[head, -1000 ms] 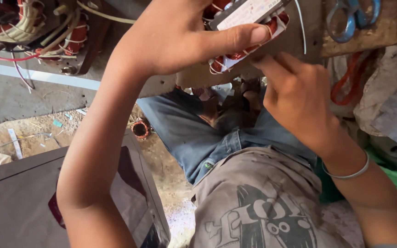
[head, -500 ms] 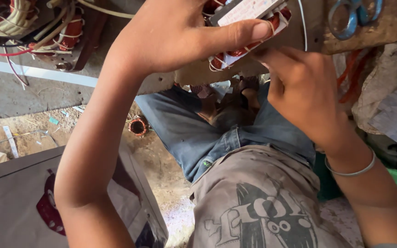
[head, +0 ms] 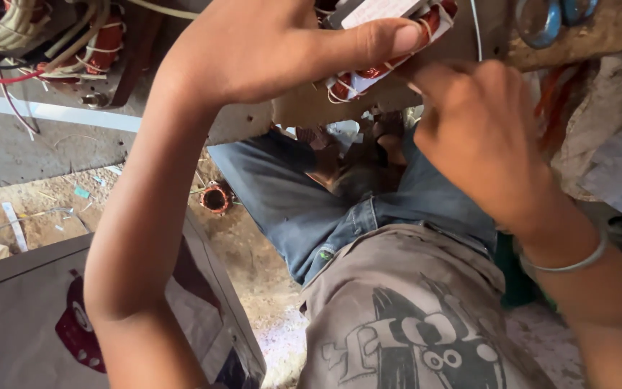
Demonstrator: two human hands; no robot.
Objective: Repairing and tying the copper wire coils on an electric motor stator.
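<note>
Pinching the copper-red wound coil with white paper insulation [head: 390,43] at top centre, left hand [head: 268,50] clamps it under the thumb while right hand [head: 469,122] nips its lower edge. Looks stiff but delicate; I'd grip the core, not the wires. Blue-handled scissors [head: 548,18] lie upper right.

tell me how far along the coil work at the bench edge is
Done: the coil piece already carries copper-red windings with white insulating paper in place. In hand: the left hand clamps it with the thumb against the wooden bench, while the right hand pinches at its lower edge. Left: thin wire ends hang loose at its lower left; scissors lie unused.
</note>
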